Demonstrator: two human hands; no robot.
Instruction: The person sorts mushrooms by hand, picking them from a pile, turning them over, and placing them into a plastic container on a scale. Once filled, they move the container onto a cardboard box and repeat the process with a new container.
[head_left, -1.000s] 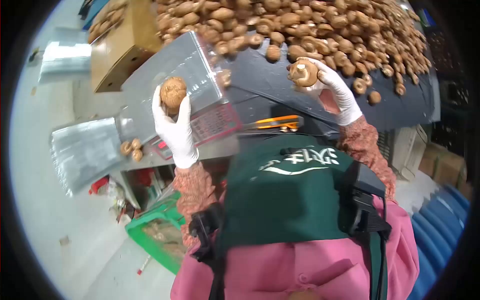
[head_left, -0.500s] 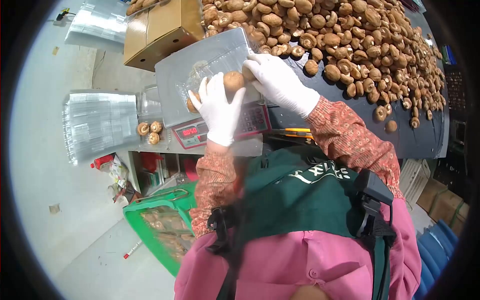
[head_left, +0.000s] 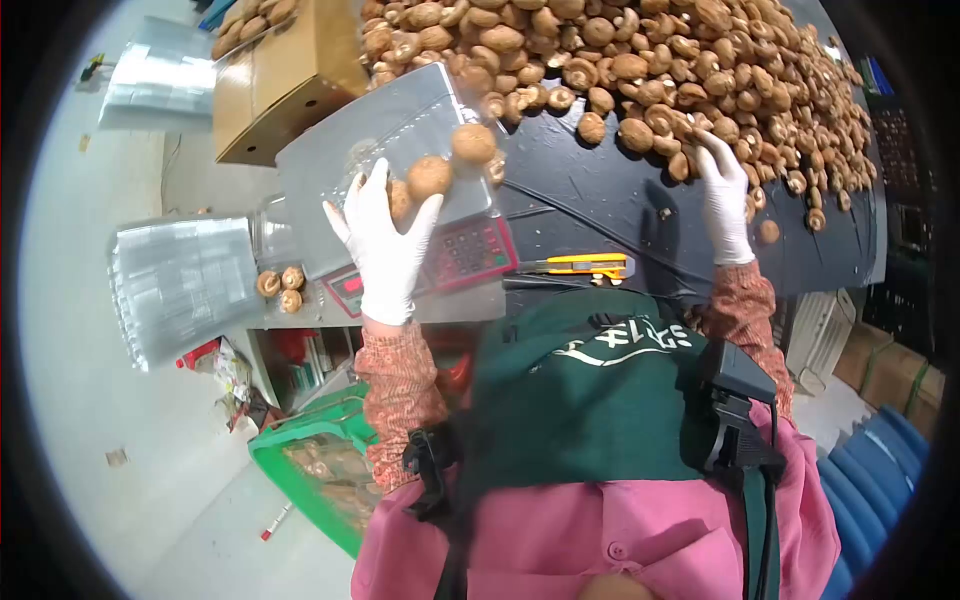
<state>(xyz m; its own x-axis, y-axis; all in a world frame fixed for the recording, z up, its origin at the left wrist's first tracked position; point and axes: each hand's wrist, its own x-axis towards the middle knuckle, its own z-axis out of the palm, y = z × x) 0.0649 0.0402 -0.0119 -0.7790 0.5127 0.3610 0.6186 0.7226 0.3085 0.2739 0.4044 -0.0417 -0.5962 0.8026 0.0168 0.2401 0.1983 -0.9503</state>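
Note:
My left hand (head_left: 383, 245), in a white glove, is spread open over the near edge of a clear plastic tray (head_left: 415, 115) on a digital scale (head_left: 465, 250). Brown shiitake mushrooms lie in the tray, one mushroom (head_left: 430, 177) by my left thumb and another mushroom (head_left: 473, 143) near the right rim. At the near edge of the large mushroom pile (head_left: 640, 70), my right hand (head_left: 724, 200), also gloved, has its fingertips closed around a mushroom (head_left: 701, 148), partly hidden by the fingers.
A yellow box cutter (head_left: 590, 265) lies on the black table cover (head_left: 570, 190). Stacked clear trays (head_left: 185, 285) stand at left beside several loose mushrooms (head_left: 290, 277). A cardboard box (head_left: 285, 85) sits behind the scale, and a green crate (head_left: 300, 440) is below.
My right hand has left the tray and moved right to the pile; a mushroom stays at the tray's right rim. My left hand has opened wider and drawn back slightly.

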